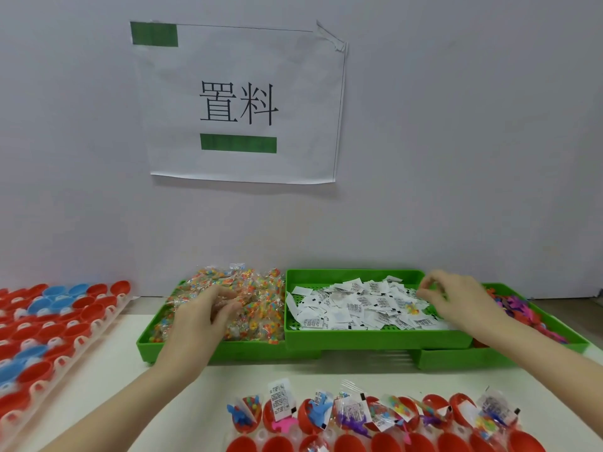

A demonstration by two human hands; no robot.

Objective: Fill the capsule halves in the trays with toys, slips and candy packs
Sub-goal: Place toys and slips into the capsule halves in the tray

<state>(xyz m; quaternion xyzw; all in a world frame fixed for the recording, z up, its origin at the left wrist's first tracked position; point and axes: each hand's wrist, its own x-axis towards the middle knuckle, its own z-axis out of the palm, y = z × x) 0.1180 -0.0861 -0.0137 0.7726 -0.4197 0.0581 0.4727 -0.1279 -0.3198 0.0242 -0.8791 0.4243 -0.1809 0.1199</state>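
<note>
We are reaching our left hand point(208, 313) into the heap of candy packs point(241, 301), fingers curled down among the clear wrappers; whether they are actually gripping a pack we cannot tell, since the fingertips are lying against the pile. Our right hand point(456, 298) is hovering over the paper slips point(355, 308), thumb and forefinger drawn together at the far right side of the pile as if pinching, though any slip between them is too small to make out.

The candy packs are filling the left green bin point(146, 345), and the slips are lying scattered in the middle green bin point(375, 337), which is sitting raised and partly over its neighbours. To the right, a third green bin point(473, 358) is holding small toys point(518, 308) in purple, pink and other colours, mostly hidden behind our right forearm.

Nearest to us, at the bottom edge, a capsule tray point(295, 430) is carrying red capsule halves point(385, 443); the farther row is already holding toys, slips and candy packs, while the nearer row is showing mostly bare red cups. Off to the left, another tray point(98, 324) is holding red and blue halves, running out of view.

All of this is resting on a pale table point(254, 376). On the wall behind, a paper sign point(241, 102) with two printed characters and green bars is hanging, one upper corner folded.
</note>
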